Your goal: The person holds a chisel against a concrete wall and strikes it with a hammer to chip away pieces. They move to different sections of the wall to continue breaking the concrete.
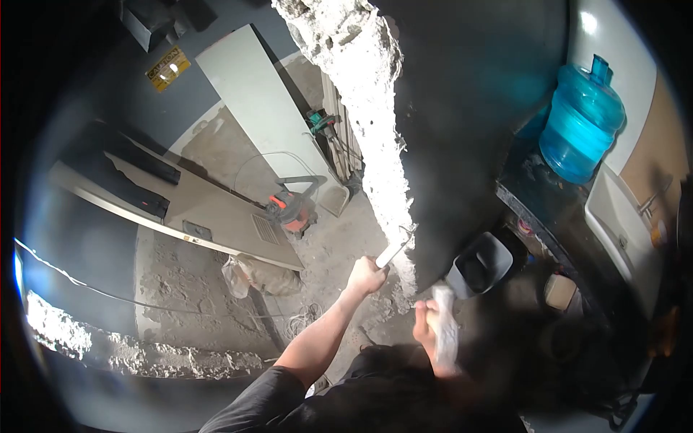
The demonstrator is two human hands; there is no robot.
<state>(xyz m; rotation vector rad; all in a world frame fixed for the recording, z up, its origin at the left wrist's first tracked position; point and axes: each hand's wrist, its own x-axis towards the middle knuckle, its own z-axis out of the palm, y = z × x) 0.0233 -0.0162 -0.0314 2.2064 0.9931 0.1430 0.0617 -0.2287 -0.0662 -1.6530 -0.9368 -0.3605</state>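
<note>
My left hand [367, 276] is closed round a white stick-like tool [390, 253]. The tool's far end reaches the rough broken edge of the wall [386, 166], where a thin bent tip shows. Lower and to the right, my right hand [424, 326] grips a long whitish object [446, 328], held close in front of my body; blur and glare hide its exact kind. Bright light falls on the crumbly wall edge, which runs from the top of the view down to just beyond my hands.
Left of the wall, a red and black vacuum cleaner [292, 211] stands near a leaning white panel [253, 101] and a long door-like panel [216, 209] on its side. To the right are a bin [485, 261], a dark counter [534, 198], a blue water bottle [581, 123] and a sink [617, 224].
</note>
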